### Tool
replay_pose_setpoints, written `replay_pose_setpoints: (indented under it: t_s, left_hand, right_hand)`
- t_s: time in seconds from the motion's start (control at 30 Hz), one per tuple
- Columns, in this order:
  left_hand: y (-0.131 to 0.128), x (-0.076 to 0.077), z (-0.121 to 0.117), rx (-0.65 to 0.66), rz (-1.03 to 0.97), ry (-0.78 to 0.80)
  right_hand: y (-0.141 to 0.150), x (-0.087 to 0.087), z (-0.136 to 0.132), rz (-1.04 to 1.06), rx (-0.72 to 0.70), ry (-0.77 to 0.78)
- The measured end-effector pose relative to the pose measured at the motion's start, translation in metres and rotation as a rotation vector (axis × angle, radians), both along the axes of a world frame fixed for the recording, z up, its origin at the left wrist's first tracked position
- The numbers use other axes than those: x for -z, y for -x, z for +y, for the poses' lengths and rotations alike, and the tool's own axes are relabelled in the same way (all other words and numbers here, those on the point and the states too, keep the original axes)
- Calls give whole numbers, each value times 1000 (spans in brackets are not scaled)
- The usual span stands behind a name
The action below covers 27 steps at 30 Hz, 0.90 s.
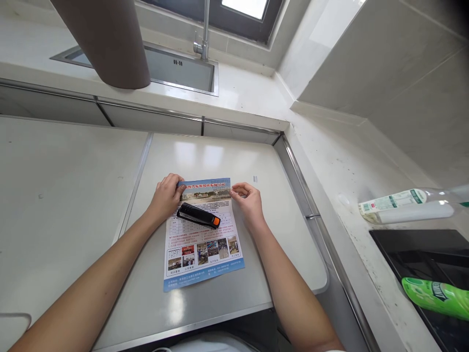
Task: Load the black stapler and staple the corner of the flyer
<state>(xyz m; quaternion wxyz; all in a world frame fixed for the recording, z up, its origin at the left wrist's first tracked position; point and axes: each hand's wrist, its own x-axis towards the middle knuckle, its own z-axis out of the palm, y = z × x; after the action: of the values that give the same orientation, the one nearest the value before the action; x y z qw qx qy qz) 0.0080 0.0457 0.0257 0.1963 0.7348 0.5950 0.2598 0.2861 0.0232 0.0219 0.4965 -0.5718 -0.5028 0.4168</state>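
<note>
A printed flyer (205,235) with blue borders, red and black text and small photos lies on the folding table (293,230). My left hand (169,196) is closed at its upper left edge, fingers curled around the corner. On the opposite side, my right hand (249,199) pinches the upper right edge between thumb and fingers. A black stapler (199,215) with an orange end rests slantwise on the flyer's upper half, and neither hand grips it. A small strip that looks like staples (255,179) sits on the table beyond my right hand.
Behind the table runs a white counter (252,100) with a sink (216,83) and a faucet (201,49). A brown column (110,44) stands before the sink. To the right are a clear bottle (399,205), a green bottle (436,296) and a black cooktop (428,247).
</note>
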Motion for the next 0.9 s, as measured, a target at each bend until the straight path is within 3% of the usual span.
replay_pose_setpoints:
  t_s: [0.5,0.9]
  left_hand:
    - [0,1,0,-3,5,2]
    - [-1,-1,0,-6,11,11]
  right_hand:
    - [0,-4,-1,77,30,37]
    - [-1,-2,-1,20,-17,83]
